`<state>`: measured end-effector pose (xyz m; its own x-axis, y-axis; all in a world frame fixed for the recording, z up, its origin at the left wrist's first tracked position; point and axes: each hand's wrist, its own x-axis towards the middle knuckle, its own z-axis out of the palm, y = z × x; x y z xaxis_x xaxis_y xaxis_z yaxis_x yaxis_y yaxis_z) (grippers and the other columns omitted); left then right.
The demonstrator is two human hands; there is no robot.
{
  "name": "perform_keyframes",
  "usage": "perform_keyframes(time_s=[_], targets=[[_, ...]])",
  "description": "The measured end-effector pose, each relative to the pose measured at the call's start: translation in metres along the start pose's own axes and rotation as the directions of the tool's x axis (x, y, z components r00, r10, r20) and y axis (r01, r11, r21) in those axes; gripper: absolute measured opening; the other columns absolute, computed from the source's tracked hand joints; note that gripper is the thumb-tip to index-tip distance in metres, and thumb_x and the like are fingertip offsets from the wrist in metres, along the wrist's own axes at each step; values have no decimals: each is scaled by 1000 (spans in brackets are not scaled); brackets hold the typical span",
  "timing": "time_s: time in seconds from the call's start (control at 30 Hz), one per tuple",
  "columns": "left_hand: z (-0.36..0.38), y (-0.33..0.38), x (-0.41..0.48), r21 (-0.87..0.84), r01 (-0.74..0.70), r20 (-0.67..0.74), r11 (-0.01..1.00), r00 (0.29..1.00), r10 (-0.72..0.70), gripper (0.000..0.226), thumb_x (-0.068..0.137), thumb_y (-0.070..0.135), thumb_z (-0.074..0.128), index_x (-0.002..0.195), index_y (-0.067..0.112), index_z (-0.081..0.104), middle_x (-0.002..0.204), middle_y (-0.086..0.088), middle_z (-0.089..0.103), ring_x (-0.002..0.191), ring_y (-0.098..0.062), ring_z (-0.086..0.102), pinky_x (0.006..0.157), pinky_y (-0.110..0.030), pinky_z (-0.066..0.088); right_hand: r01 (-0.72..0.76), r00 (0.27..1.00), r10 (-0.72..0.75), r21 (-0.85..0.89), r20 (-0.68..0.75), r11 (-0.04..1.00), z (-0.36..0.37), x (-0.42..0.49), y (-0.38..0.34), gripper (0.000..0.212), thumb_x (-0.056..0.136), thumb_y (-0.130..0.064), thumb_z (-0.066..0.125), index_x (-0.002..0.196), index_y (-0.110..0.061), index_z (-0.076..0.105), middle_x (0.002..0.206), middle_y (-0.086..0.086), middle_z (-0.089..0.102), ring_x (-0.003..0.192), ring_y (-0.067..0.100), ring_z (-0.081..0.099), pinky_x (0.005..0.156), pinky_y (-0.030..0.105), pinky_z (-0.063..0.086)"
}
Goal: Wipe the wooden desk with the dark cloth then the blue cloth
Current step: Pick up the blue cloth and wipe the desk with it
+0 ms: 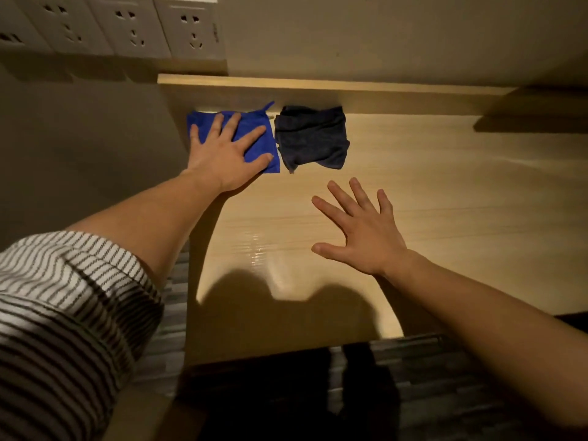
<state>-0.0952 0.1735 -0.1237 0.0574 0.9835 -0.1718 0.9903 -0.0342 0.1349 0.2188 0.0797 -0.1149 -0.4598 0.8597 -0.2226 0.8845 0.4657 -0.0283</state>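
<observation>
The light wooden desk [429, 211] fills the middle of the view. A folded blue cloth [254, 128] lies at its far left corner, with my left hand [227, 154] flat on top of it, fingers spread. Right beside it, touching or nearly so, sits a crumpled dark cloth [311, 138]. My right hand [359, 230] hovers open over the bare desk, below and slightly right of the dark cloth, fingers apart, holding nothing.
A raised wooden ledge [334, 87] runs along the desk's back edge against the wall. White wall sockets [127, 27] are at the upper left. The desk's left edge drops off beside my striped sleeve [63, 297]. Dark floor shows below the front edge.
</observation>
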Motion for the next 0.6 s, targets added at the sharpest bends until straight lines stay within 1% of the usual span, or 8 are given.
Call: perform_keyframes(time_s=[0.13, 0.27, 0.6], targets=[[3, 1, -16, -8, -21, 0, 1000, 1000, 21, 77, 94, 89, 15, 164, 58, 4, 180, 2, -1, 164, -31, -5, 125, -72, -2, -3, 1000, 3, 1, -20, 1000, 2, 0, 0, 89, 82, -95, 19, 158, -55, -2, 172, -12, -9, 158, 24, -15, 121, 66, -2], [9, 5, -42, -24, -52, -1, 998, 999, 52, 82, 89, 92, 12, 164, 58, 6, 180, 2, 1, 164, -30, -3, 125, -72, -1, -5, 999, 5, 6, -39, 1000, 4, -1, 1, 88, 83, -95, 19, 159, -54, -1, 172, -12, -9, 158, 24, -14, 122, 66, -1], [28, 28, -151, -1, -81, 2, 997, 997, 81, 77, 95, 87, 16, 165, 56, 7, 180, 3, 1, 165, -26, -4, 127, -67, -5, -1, 998, 0, -27, -55, 1000, 13, 1, 3, 87, 83, -96, 13, 158, -55, -5, 172, -9, -10, 158, 27, -13, 121, 68, -1]])
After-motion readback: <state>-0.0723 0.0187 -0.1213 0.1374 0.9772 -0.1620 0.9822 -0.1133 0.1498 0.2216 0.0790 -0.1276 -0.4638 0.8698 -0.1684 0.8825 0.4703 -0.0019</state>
